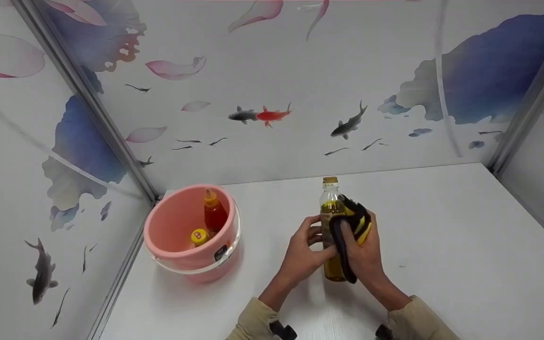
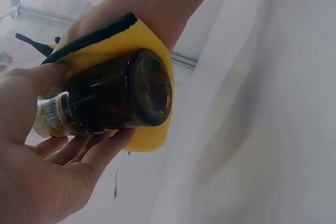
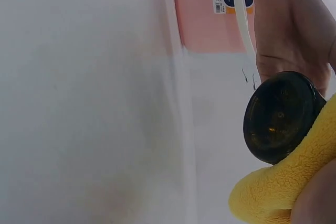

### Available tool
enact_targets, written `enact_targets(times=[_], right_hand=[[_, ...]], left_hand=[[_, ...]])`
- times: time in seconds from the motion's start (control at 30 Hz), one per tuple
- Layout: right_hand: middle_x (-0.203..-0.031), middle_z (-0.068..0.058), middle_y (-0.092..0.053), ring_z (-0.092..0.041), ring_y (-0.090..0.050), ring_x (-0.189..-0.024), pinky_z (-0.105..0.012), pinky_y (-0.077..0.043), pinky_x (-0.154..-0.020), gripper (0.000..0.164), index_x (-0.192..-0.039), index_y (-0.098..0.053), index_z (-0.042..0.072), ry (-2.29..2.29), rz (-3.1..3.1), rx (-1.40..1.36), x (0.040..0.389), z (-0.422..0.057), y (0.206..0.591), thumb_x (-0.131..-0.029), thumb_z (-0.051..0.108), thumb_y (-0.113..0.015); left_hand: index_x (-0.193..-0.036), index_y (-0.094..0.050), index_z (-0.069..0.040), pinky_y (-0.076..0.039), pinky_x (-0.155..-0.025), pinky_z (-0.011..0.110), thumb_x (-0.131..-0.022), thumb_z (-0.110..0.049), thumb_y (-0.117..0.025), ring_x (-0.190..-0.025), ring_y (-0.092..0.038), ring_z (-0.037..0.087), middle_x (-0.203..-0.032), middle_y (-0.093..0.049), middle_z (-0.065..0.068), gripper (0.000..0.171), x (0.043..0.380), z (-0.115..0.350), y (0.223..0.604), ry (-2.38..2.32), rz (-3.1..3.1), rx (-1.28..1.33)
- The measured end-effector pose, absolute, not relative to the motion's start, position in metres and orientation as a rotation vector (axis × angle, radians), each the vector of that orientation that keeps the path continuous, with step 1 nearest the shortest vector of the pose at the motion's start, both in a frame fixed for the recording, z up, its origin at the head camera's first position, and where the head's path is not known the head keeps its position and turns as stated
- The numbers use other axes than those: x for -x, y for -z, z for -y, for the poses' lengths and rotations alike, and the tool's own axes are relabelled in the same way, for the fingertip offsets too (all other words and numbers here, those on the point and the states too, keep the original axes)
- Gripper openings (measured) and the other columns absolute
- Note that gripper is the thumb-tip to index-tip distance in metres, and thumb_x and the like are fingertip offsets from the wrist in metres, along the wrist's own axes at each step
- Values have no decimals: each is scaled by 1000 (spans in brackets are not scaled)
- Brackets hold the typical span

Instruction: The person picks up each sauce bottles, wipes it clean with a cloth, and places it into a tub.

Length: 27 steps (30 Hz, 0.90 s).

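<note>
A clear bottle of yellow-brown oil [image 1: 332, 270] with a gold cap stands out above both hands, its base lifted off the table in the wrist views. My left hand [image 1: 303, 252] grips it from the left, fingers curled behind it and thumb across the front. On the other side, my right hand [image 1: 365, 248] holds a yellow cloth with black edging [image 2: 121, 43] against the bottle, thumb on top of the folds. In the right wrist view the dark round base [image 3: 281, 119] shows beside the yellow pile of the cloth.
To the left a pink bucket [image 1: 168, 226] with a white handle stands on the white table [image 1: 442, 245]. Inside are a red sauce bottle [image 1: 215, 215] with a yellow nozzle and a yellow-capped container [image 1: 199, 237]. Printed panels with fish and petals enclose the table.
</note>
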State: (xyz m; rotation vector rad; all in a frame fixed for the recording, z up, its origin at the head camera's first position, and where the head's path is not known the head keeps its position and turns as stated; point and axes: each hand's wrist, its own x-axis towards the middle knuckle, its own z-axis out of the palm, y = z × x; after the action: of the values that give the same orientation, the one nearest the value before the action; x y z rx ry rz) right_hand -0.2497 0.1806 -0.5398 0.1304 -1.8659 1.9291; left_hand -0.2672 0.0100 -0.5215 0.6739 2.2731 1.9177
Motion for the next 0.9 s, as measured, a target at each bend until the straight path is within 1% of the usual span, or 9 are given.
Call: enact_targets(times=[0.1,0.17,0.37,0.5,0.57,0.77,0.9], right_hand=[[-128,-6,-66,-23,-69,-109,-28,-62,-88,46,-149,-46,13,-1923,1858,-130,250,-183,538,-108,16,-67],[-128,-6,-66,-23,-69,-109,-28,-62,-90,46,-149,-46,13,-1920,1852,-131,251,-185,536,-108,15,-67],[-129,-8,-66,-22,-69,-110,-28,-63,-90,45,-149,-46,10,-1921,1815,-133,253,-191,532,-108,13,-65],[-129,-8,-66,-22,-70,-109,-28,-63,-90,44,-149,-47,10,-1916,1812,-139,254,-193,530,-109,13,-65],[-128,-8,-67,-23,-70,-110,-28,-63,-91,44,-148,-48,10,-1913,1817,-148,254,-193,531,-108,13,-65],[-130,-7,-66,-23,-69,-109,-28,-62,-90,44,-148,-50,11,-1916,1852,-175,254,-189,534,-108,14,-67],[-128,-5,-67,-23,-70,-106,-28,-62,-87,43,-148,-52,12,-1912,1899,-190,252,-185,537,-108,13,-67]], left_hand=[[-147,-55,-34,-60,-104,34,-92,-35,-87,-120,-73,10,-133,-76,-6,64,265,-13,523,-1904,-2268,-669],[-145,-57,-36,-60,-104,33,-92,-35,-87,-120,-72,11,-133,-75,-6,61,265,-14,524,-1915,-2246,-667],[-146,-59,-39,-60,-102,32,-94,-35,-86,-120,-69,18,-139,-65,-5,59,263,-17,527,-1951,-2183,-688],[-147,-60,-37,-60,-102,36,-94,-35,-86,-118,-70,21,-136,-66,-3,60,262,-18,528,-1962,-2192,-701],[-147,-61,-35,-61,-102,36,-94,-34,-87,-117,-71,20,-135,-67,-3,60,263,-17,527,-1967,-2206,-694],[-149,-60,-32,-63,-97,33,-94,-31,-86,-115,-73,17,-137,-67,-2,61,266,-15,523,-2037,-2205,-645],[-151,-58,-29,-64,-98,37,-96,-30,-85,-115,-74,18,-136,-66,2,62,269,-11,519,-2127,-2180,-613]])
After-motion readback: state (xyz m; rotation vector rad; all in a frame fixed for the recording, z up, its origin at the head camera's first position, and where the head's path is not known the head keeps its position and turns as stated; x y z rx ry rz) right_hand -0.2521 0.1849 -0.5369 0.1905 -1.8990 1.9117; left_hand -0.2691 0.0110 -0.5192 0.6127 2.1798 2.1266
